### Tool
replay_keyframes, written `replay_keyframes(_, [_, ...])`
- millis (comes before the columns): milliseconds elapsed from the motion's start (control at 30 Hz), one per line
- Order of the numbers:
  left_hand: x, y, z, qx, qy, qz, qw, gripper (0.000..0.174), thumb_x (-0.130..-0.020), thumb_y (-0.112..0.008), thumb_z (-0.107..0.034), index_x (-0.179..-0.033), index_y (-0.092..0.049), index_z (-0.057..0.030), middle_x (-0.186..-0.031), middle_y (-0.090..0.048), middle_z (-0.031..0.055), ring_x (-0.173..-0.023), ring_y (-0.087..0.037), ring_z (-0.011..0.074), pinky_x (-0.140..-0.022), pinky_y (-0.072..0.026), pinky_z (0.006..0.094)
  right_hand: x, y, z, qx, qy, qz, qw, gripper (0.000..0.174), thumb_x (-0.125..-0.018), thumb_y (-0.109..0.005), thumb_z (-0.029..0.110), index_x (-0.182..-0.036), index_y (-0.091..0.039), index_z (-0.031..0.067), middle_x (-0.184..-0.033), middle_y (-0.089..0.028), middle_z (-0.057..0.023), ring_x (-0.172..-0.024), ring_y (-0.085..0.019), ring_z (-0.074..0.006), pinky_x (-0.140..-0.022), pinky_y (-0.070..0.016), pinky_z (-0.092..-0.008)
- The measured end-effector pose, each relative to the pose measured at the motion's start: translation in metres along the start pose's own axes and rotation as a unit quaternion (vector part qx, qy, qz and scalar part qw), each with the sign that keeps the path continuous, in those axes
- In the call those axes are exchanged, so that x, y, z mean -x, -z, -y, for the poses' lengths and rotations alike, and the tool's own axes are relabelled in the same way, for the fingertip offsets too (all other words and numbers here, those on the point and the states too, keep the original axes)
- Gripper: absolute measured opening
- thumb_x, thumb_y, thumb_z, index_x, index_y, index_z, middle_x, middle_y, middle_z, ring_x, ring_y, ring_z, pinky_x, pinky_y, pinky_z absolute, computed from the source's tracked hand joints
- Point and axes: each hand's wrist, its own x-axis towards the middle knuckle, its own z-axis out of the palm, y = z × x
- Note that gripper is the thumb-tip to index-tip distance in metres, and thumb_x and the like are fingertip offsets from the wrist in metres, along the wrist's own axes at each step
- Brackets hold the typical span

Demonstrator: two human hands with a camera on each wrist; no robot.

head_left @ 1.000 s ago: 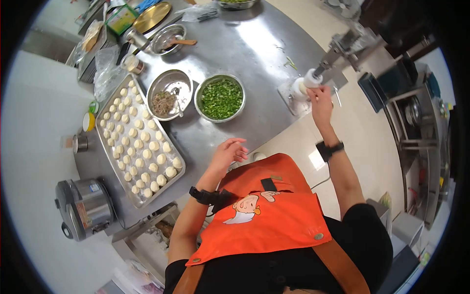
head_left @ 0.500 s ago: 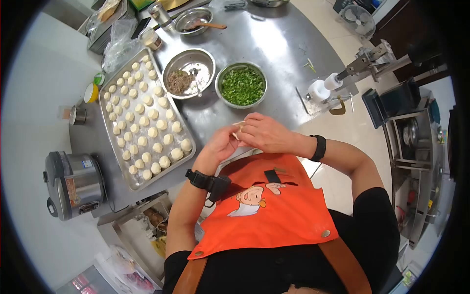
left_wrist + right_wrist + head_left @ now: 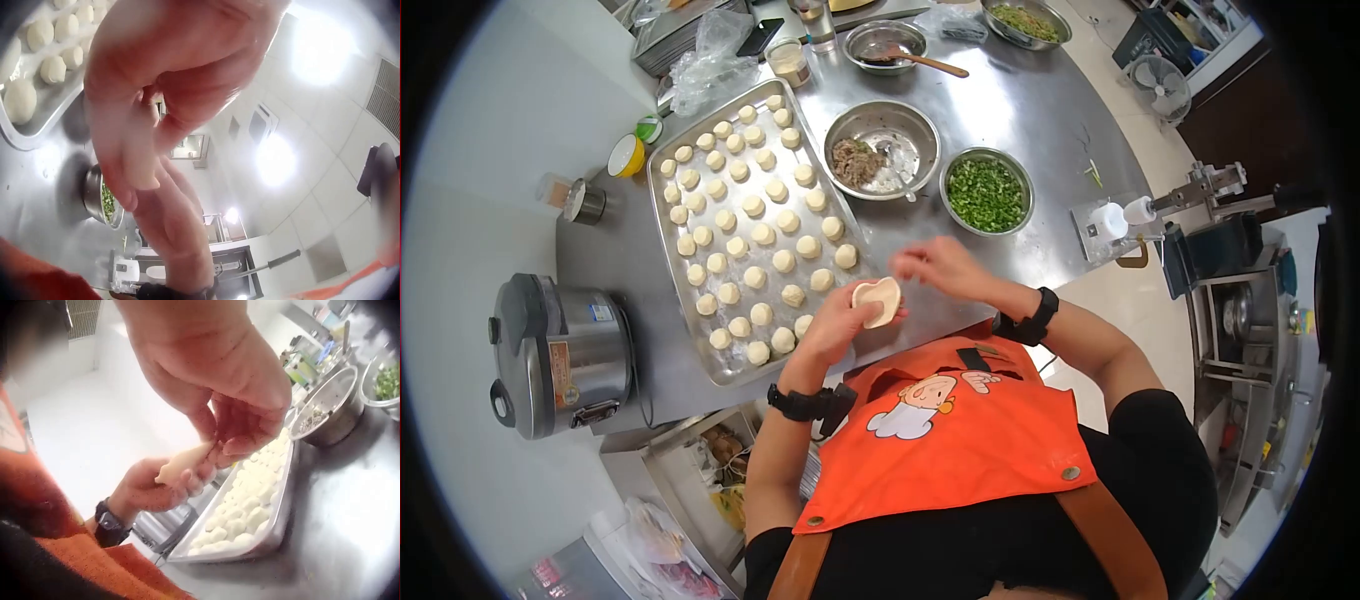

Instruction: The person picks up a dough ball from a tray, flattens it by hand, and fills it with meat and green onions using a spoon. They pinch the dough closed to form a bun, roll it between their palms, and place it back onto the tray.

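Observation:
A thin, round dough wrapper [image 3: 882, 303] lies in my left hand [image 3: 830, 325], which grips it by the edge, thumb over its face. My right hand [image 3: 945, 268], blurred in the head view, hovers just beyond the wrapper's upper edge with fingers loosely bent. In the right wrist view the fingertips of my right hand [image 3: 219, 394] overlap the tip of the wrapper [image 3: 187, 464]. To the left, rows of dough balls [image 3: 776, 190] cover a metal tray [image 3: 281, 509]. Beyond the hands stand a steel bowl of minced filling [image 3: 858, 162] with a spoon and a bowl of chopped greens [image 3: 986, 192].
A lever press [image 3: 1112, 222] with white round parts stands at the table's right edge. A smaller bowl [image 3: 884, 42] with a wooden-handled utensil, a jar [image 3: 788, 62] and plastic bags lie farther back. A rice cooker [image 3: 565, 350] stands at the left.
My right hand came from the press at the right to my left hand, then drew slightly apart. The wrapper now shows spread in my left hand. The head view has shifted rightward.

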Motion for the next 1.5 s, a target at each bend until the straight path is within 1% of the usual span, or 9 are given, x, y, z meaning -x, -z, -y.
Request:
replay_keyframes(133, [0.018,0.032,0.000,0.119,-0.023,0.018,0.993,0.035,-0.087,-0.050,-0.002,-0.119,-0.047,0.0075,-0.116,-0.059,0.0183,-0.109,-0.060,0.0277,-0.095,-0.0478,0.0359,-0.029,0.045,-0.019,0.283,0.032,-0.313,0.906,0.023,-0.086,-0.061,0.023,-0.096,-0.065,0.0033,-0.095,-0.063,-0.0130,-0.088,-0.060,-0.0302,-0.076,-0.0479,-0.0378])
replay_keyframes(267, [0.032,0.044,-0.004,0.176,0.038,-0.004,0.984,0.034,-0.090,-0.050,-0.004,-0.122,-0.047,0.0077,-0.120,-0.057,0.0200,-0.112,-0.059,0.0294,-0.095,-0.0486,0.0380,-0.021,0.104,-0.088,0.489,-0.113,-0.434,0.749,0.026,-0.082,-0.061,0.024,-0.100,-0.066,0.0052,-0.095,-0.061,-0.0168,-0.093,-0.057,-0.0340,-0.080,-0.0467,-0.0427])
replay_keyframes(467, [0.024,0.045,-0.009,0.101,0.097,0.040,0.989,0.033,-0.091,-0.048,-0.004,-0.122,-0.050,0.0070,-0.118,-0.058,0.0182,-0.109,-0.060,0.0292,-0.090,-0.0526,0.0362,0.013,0.140,-0.180,0.134,-0.304,-0.342,0.879,0.041,-0.078,-0.062,0.026,-0.110,-0.062,0.0019,-0.105,-0.062,-0.0215,-0.100,-0.059,-0.0356,-0.084,-0.0476,-0.0437])
replay_keyframes(567, [0.015,0.039,-0.012,0.127,0.091,0.017,0.988,0.033,-0.092,-0.049,-0.006,-0.122,-0.050,0.0065,-0.116,-0.058,0.0174,-0.107,-0.061,0.0281,-0.088,-0.0536,0.0341,0.025,0.159,-0.196,0.208,-0.273,-0.369,0.864,0.035,-0.080,-0.061,0.025,-0.106,-0.064,0.0020,-0.098,-0.063,-0.0212,-0.094,-0.061,-0.0344,-0.082,-0.0477,-0.0434])
replay_keyframes(700, [0.006,0.035,-0.020,0.097,0.072,0.020,0.992,0.035,-0.093,-0.051,-0.009,-0.124,-0.049,0.0063,-0.116,-0.058,0.0168,-0.107,-0.061,0.0270,-0.088,-0.0536,0.0328,0.031,0.160,-0.155,0.519,-0.086,-0.431,0.733,0.028,-0.088,-0.053,0.025,-0.097,-0.066,0.0017,-0.084,-0.064,-0.0201,-0.080,-0.061,-0.0357,-0.078,-0.0468,-0.0451])
replay_keyframes(800, [0.002,0.026,-0.019,0.115,0.071,0.021,0.991,0.036,-0.093,-0.052,-0.010,-0.125,-0.048,0.0057,-0.116,-0.059,0.0169,-0.107,-0.061,0.0267,-0.089,-0.0531,0.0326,-0.022,0.104,-0.099,0.228,-0.176,-0.324,0.901,0.036,-0.088,-0.057,0.030,-0.099,-0.062,-0.0035,-0.092,-0.065,-0.0201,-0.084,-0.062,-0.0374,-0.079,-0.0474,-0.0434])
replay_keyframes(1033, [-0.007,0.009,-0.020,0.149,0.061,0.038,0.986,0.036,-0.091,-0.054,-0.011,-0.123,-0.050,0.0059,-0.118,-0.059,0.0184,-0.110,-0.059,0.0274,-0.093,-0.0494,0.0354,-0.124,0.032,-0.115,-0.186,-0.214,-0.321,0.904,0.035,-0.086,-0.060,0.013,-0.110,-0.044,-0.0070,-0.081,-0.063,-0.0163,-0.059,-0.065,-0.0186,-0.049,-0.0537,-0.0278])
replay_keyframes(1333, [-0.027,-0.012,0.002,0.111,0.046,-0.005,0.993,0.033,-0.094,-0.047,-0.007,-0.125,-0.047,0.0059,-0.115,-0.059,0.0177,-0.106,-0.061,0.0300,-0.096,-0.0488,0.0387,-0.033,0.042,-0.120,-0.103,-0.220,-0.284,0.928,0.041,-0.088,-0.058,0.014,-0.119,-0.041,-0.0071,-0.077,-0.064,-0.0157,-0.049,-0.063,-0.0197,-0.047,-0.0513,-0.0317])
replay_keyframes(1500, [-0.047,-0.004,0.025,0.102,0.017,-0.118,0.988,0.035,-0.096,-0.043,-0.006,-0.129,-0.040,0.0077,-0.114,-0.055,0.0143,-0.106,-0.061,0.0325,-0.095,-0.0492,0.0397,0.010,0.046,-0.039,0.330,-0.063,-0.265,0.904,0.034,-0.088,-0.058,0.033,-0.104,-0.061,0.0027,-0.093,-0.063,-0.0151,-0.089,-0.062,-0.0285,-0.065,-0.0517,-0.0402])
